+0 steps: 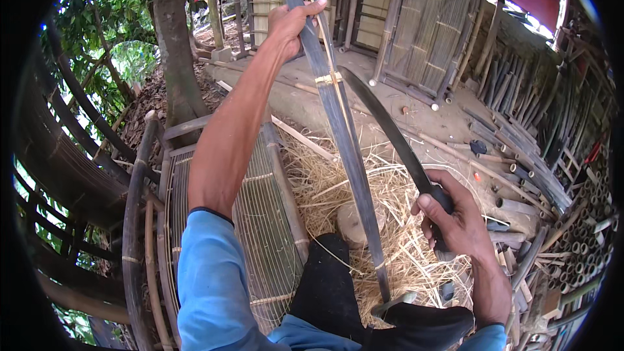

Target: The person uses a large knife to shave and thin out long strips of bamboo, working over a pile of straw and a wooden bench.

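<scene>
Left grip (294, 25) grasps bamboo (361, 185), right grip (456, 216) grasps long knife (392, 125), tip (345, 73) beside pale node (327, 79); likely splitting step, next cut needs steady bamboo.

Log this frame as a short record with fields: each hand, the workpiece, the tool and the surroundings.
Left hand: gripping the dark bamboo length near its upper visible part
Right hand: closed around the handle of the long knife
Workpiece: tilted, with a pale-edged narrow strip along its upper right side
Tool: dark curved blade, tip close to the bamboo's pale node; contact unclear
Ground: pale shavings around a round wood block
Left side: slatted bamboo bench
Right side: piled bamboo tubes
</scene>
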Motion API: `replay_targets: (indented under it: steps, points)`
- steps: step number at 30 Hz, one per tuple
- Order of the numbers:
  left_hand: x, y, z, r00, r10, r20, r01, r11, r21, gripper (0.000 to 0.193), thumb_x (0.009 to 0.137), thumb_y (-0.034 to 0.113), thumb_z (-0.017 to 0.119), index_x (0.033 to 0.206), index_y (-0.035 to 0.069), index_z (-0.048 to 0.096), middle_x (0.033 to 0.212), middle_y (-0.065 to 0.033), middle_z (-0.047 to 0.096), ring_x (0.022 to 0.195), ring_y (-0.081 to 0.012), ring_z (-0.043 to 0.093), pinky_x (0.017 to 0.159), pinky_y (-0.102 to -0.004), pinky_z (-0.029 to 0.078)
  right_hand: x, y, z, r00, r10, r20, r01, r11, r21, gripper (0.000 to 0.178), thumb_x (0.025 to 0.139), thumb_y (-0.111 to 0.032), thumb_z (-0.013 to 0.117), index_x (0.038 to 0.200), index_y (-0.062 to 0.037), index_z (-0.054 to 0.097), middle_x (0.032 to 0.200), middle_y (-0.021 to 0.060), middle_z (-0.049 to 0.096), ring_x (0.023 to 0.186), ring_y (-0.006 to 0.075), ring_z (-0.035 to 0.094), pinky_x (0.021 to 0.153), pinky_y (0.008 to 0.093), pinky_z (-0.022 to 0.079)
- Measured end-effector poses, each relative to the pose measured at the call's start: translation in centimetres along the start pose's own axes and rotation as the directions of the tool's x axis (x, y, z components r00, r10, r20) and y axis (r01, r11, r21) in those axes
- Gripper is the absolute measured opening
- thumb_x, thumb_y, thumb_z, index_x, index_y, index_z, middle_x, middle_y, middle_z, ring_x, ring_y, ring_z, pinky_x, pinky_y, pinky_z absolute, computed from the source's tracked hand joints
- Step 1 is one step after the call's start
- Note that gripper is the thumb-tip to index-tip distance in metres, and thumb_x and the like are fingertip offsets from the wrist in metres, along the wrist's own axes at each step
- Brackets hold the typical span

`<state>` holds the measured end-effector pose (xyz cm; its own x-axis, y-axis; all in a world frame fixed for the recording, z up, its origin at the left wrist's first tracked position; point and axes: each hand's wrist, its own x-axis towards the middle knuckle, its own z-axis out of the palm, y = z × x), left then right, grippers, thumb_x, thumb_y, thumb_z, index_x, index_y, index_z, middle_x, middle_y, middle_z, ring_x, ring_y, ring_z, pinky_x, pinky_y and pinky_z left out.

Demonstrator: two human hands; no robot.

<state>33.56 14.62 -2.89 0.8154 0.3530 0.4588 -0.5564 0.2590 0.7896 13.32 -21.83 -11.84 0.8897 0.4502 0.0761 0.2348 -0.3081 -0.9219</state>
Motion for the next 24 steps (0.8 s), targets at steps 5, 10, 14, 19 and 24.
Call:
replay_targets:
  steps: [5, 10, 14, 19, 24]
  points:
    - [0.4, -0.8, 0.9, 0.998, 0.026, -0.055, -0.024, 0.999, 0.042, 0.027, 0.076, 0.006, 0.087, 0.089, -0.001, 0.064, 0.076, -0.0059, 0.065, 0.055, -0.0097, 0.052, 0.048, -0.0262, 0.044, 3.3, -0.1, -0.3, 0.997, 0.04, 0.067, -0.041, 0.999, 0.013, 0.039, 0.101, -0.027, 0.063, 0.126, 0.0004, 0.051, 0.08, 0.0068, 0.064, 0.054, 0.0092, 0.058, 0.046, 0.0251, 0.046]
    - [4.0, -1.4, 1.7, 0.998, 0.046, -0.046, -0.034, 0.971, 0.238, 0.029, 0.08, 0.019, 0.084, 0.092, 0.001, 0.066, 0.075, -0.0076, 0.065, 0.06, -0.0163, 0.061, 0.057, -0.0326, 0.053, 7.6, 0.8, -0.5, 0.957, 0.202, 0.207, -0.152, 0.96, -0.235, 0.03, 0.101, -0.028, 0.06, 0.117, -0.003, 0.054, 0.076, 0.0049, 0.063, 0.054, 0.0094, 0.058, 0.045, 0.0263, 0.047]
    - [4.8, -3.9, 1.3, 0.999, -0.009, 0.038, 0.003, 0.985, 0.174, 0.029, 0.086, 0.029, 0.08, 0.094, 0.005, 0.066, 0.076, -0.008, 0.066, 0.06, -0.02, 0.064, 0.056, -0.0362, 0.057, 9.5, 3.2, -1.9, 0.908, 0.318, 0.273, -0.265, 0.94, -0.215, 0.029, 0.099, -0.027, 0.062, 0.106, 0.0008, 0.056, 0.073, 0.005, 0.061, 0.055, 0.0105, 0.058, 0.048, 0.0266, 0.048]
    - [-2.2, -4.8, 4.0, 0.993, -0.116, -0.021, 0.118, 0.976, 0.182, 0.02, 0.088, 0.021, 0.075, 0.093, 0.004, 0.066, 0.067, -0.0038, 0.064, 0.049, -0.0112, 0.055, 0.041, -0.0294, 0.046, 9.3, 3.2, -3.1, 0.93, 0.346, 0.124, -0.276, 0.88, -0.388, 0.034, 0.095, -0.027, 0.063, 0.107, 0.0047, 0.061, 0.068, 0.0062, 0.06, 0.057, 0.0136, 0.059, 0.054, 0.031, 0.05]
    - [-1.5, -7.9, 4.0, 0.992, -0.111, 0.059, 0.076, 0.901, 0.426, 0.017, 0.081, 0.016, 0.083, 0.084, 0.002, 0.073, 0.079, -0.0069, 0.07, 0.074, -0.0133, 0.063, 0.065, -0.0295, 0.048, 8.8, 0.8, -3.2, 0.971, 0.233, 0.055, -0.159, 0.799, -0.58, 0.041, 0.091, -0.028, 0.061, 0.111, 0.0071, 0.059, 0.076, 0.0199, 0.068, 0.066, 0.0278, 0.069, 0.065, 0.0407, 0.054]
